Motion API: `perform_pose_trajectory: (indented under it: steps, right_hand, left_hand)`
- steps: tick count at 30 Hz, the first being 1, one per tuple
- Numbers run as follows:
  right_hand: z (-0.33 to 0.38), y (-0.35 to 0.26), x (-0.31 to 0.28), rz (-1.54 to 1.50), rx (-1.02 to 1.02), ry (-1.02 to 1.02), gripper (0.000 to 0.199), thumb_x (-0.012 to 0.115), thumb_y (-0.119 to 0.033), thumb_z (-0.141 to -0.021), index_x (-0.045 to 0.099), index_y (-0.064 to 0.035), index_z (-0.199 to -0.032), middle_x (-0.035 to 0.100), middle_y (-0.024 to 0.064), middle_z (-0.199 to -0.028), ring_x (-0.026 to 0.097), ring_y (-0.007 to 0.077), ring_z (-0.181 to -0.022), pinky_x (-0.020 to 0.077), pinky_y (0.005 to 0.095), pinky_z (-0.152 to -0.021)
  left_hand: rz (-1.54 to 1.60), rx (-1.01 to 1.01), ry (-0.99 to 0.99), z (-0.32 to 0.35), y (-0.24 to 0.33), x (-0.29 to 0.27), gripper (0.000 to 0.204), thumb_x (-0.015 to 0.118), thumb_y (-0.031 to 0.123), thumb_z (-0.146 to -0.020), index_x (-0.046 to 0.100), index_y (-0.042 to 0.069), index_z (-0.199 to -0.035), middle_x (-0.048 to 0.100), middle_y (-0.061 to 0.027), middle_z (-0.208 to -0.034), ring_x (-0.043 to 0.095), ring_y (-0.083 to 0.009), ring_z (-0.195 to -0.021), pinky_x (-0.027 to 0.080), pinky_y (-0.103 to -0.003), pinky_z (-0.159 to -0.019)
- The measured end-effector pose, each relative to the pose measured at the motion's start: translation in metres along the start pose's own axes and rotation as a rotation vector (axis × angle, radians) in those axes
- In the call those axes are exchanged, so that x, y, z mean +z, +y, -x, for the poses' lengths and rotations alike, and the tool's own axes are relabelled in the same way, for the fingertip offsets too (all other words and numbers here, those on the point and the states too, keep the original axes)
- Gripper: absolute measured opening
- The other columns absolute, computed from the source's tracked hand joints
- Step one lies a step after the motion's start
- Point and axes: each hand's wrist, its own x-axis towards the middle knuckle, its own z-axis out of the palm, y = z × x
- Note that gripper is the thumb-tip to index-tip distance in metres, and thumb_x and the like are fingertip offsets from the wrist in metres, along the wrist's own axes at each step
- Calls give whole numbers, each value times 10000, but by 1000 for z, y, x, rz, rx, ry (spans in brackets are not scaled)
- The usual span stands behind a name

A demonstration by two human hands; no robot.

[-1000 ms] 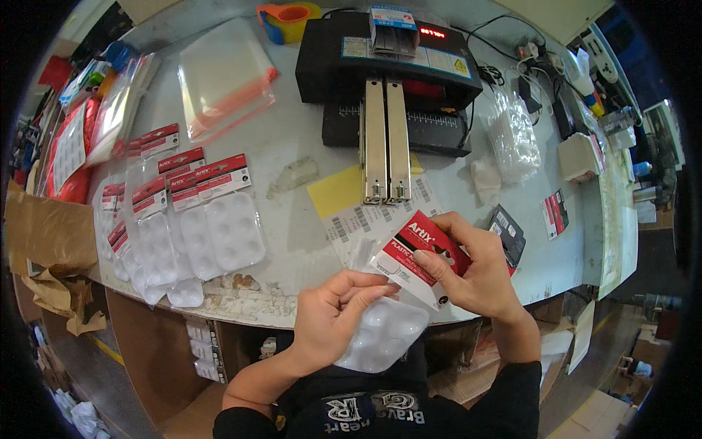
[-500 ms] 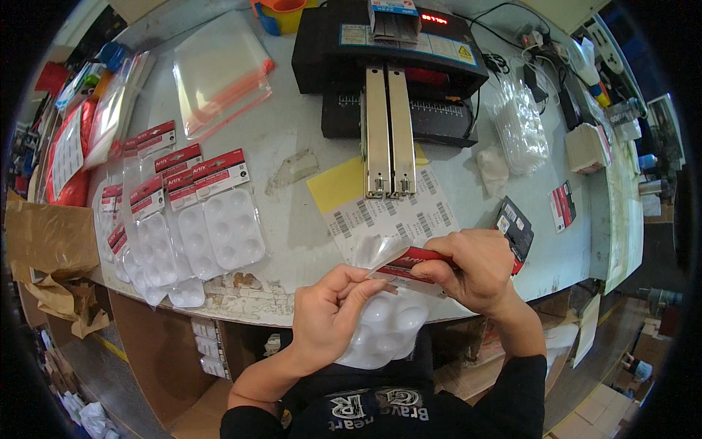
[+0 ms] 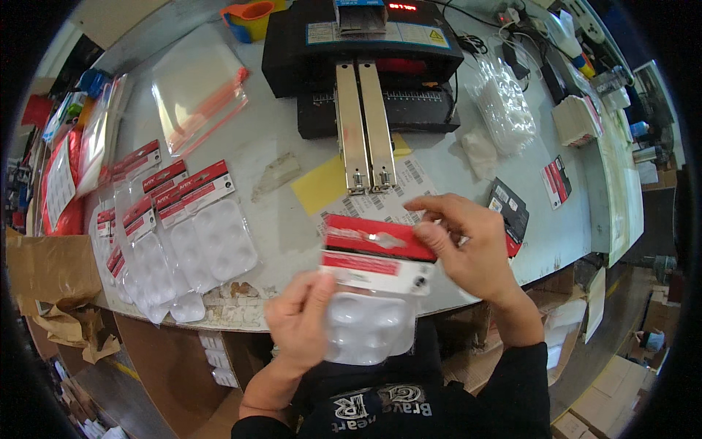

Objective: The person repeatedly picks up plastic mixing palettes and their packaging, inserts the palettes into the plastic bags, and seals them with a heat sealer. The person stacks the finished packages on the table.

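A white plastic paint palette [image 3: 358,328] with round wells is in a clear bag in front of me, topped by a red, black and white header card [image 3: 378,249] with a hang hole. My left hand [image 3: 301,314] grips the pack at its left side, thumb on the front near the card's lower edge. At the card's upper right corner is my right hand [image 3: 472,245], index finger and thumb apart, the thumb tip at the card's edge. The pack is slightly blurred. A sheet of barcode labels [image 3: 411,181] with a yellow sheet lies behind it.
Similar palette packs [image 3: 208,238] overlap on the table's left. Clear bags [image 3: 194,88] lie behind them. A black machine [image 3: 285,58] with two metal rails [image 3: 365,124] stands at the back. Black-and-red cards [image 3: 510,208] and wrapped white palettes [image 3: 504,102] lie to the right.
The pack has swung upright, with its header card now facing up and flat. My left hand has shifted left and down to its side; my right hand's fingers have spread from their grip on the card.
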Motion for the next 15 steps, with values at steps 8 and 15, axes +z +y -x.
perform_pose_trajectory:
  steps: [8, 15]
  right_hand:
    - [33, 9, 6, -574, 495, -228, 149, 635, -69, -869, 681, 58, -933, 661, 107, -755, 628, 113, -563, 474, 211, -496]
    - [35, 10, 12, -497, 400, -175, 137, 620, -49, -869, 672, 69, -915, 647, 102, -737, 621, 109, -556, 466, 206, -495]
  left_hand:
    - [92, -21, 164, -5, -15, 1, 191, 548, 104, -938, 632, -67, -951, 627, -3, -767, 495, -37, -690, 395, -176, -610]
    - [4, -37, 182, -4, -15, 4, 188, 557, 104, -932, 646, -62, -926, 636, -11, -777, 521, -40, -693, 403, -170, -621]
